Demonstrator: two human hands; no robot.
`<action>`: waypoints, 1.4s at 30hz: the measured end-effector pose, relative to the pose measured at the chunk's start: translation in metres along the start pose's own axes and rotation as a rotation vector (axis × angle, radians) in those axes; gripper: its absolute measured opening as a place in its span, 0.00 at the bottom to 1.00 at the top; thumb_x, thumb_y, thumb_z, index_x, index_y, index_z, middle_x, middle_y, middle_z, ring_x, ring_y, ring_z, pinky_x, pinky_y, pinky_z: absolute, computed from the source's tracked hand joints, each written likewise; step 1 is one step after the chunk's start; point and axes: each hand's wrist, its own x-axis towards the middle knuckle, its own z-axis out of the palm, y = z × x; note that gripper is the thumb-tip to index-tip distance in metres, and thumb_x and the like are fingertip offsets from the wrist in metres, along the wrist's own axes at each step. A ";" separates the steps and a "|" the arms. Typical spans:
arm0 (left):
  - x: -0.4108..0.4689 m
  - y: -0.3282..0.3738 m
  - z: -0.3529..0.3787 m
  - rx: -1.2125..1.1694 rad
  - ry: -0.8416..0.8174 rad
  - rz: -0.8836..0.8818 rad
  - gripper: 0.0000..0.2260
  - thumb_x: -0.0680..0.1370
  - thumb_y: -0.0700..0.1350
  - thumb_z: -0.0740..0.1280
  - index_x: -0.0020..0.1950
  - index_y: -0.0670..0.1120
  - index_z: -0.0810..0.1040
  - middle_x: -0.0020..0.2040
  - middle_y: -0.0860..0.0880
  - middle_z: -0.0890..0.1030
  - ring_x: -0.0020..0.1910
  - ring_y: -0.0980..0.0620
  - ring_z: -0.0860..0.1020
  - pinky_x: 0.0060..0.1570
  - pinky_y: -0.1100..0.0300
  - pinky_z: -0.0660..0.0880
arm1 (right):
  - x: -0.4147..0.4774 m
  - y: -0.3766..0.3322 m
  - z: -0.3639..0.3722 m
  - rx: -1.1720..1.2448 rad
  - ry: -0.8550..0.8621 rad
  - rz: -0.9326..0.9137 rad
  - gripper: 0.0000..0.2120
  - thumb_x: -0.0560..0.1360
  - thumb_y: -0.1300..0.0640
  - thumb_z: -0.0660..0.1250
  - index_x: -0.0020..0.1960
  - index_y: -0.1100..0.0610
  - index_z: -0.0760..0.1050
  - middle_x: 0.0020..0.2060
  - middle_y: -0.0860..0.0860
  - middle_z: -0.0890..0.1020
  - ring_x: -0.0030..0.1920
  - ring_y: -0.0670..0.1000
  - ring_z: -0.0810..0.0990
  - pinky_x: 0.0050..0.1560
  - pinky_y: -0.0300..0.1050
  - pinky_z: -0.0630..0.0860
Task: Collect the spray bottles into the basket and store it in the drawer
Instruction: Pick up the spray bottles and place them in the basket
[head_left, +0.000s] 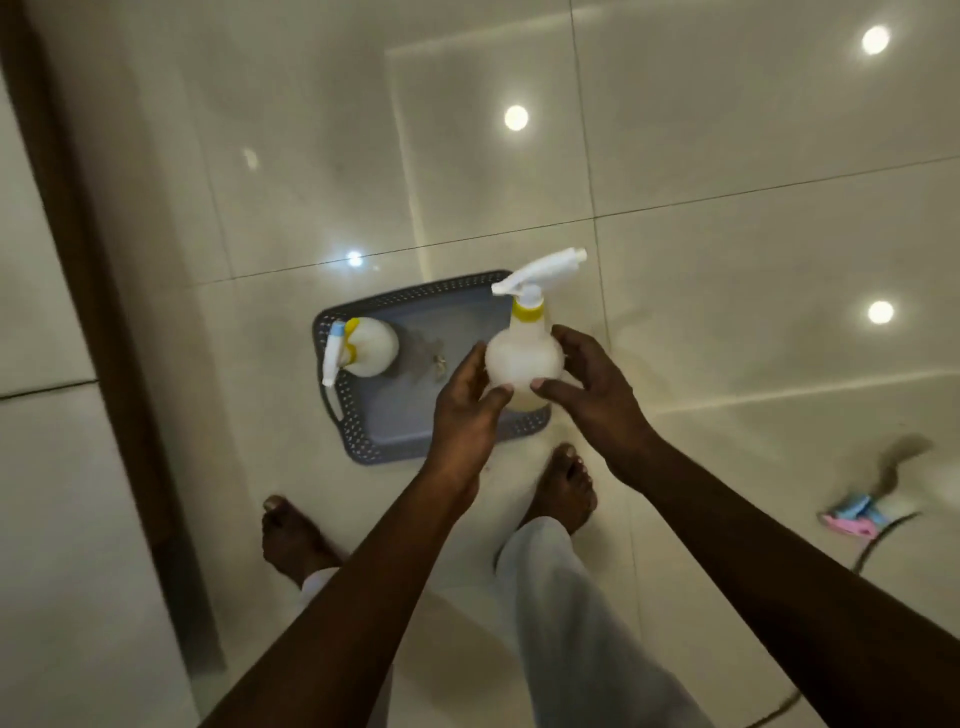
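Observation:
A grey perforated basket (363, 441) lies on the glossy tile floor. One white spray bottle (371, 345) with a yellow collar stands in its left end, nozzle pointing toward me. A second white spray bottle (524, 358) with a yellow collar and white trigger head is held upright above the basket's right end. My left hand (467, 410) grips its round body from the left and my right hand (592, 395) grips it from the right, thumbs across the front.
A dark wooden strip (104, 322) runs along the left beside a white panel. My bare feet (563, 488) stand just in front of the basket. A pink and blue object (852, 517) and a dark cable (883, 535) lie on the floor at right.

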 end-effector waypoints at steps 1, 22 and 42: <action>-0.004 -0.005 -0.014 0.011 0.018 -0.009 0.27 0.80 0.34 0.68 0.78 0.49 0.73 0.72 0.50 0.80 0.71 0.53 0.78 0.70 0.54 0.77 | -0.003 0.003 0.013 -0.018 -0.042 -0.011 0.33 0.76 0.63 0.77 0.77 0.51 0.70 0.72 0.48 0.77 0.71 0.49 0.76 0.70 0.44 0.75; 0.033 -0.113 -0.170 -0.159 0.301 -0.111 0.20 0.78 0.39 0.71 0.69 0.50 0.81 0.64 0.48 0.85 0.62 0.46 0.84 0.65 0.43 0.81 | 0.038 0.077 0.217 -0.463 -0.187 -0.234 0.36 0.71 0.70 0.79 0.76 0.66 0.71 0.72 0.62 0.73 0.72 0.56 0.74 0.69 0.29 0.68; -0.095 -0.055 -0.204 -0.088 0.375 -0.255 0.33 0.76 0.25 0.59 0.79 0.46 0.70 0.76 0.47 0.74 0.74 0.46 0.74 0.74 0.45 0.71 | -0.088 0.012 0.199 -0.719 -0.243 0.201 0.28 0.77 0.58 0.76 0.76 0.52 0.74 0.74 0.53 0.76 0.73 0.52 0.74 0.69 0.34 0.65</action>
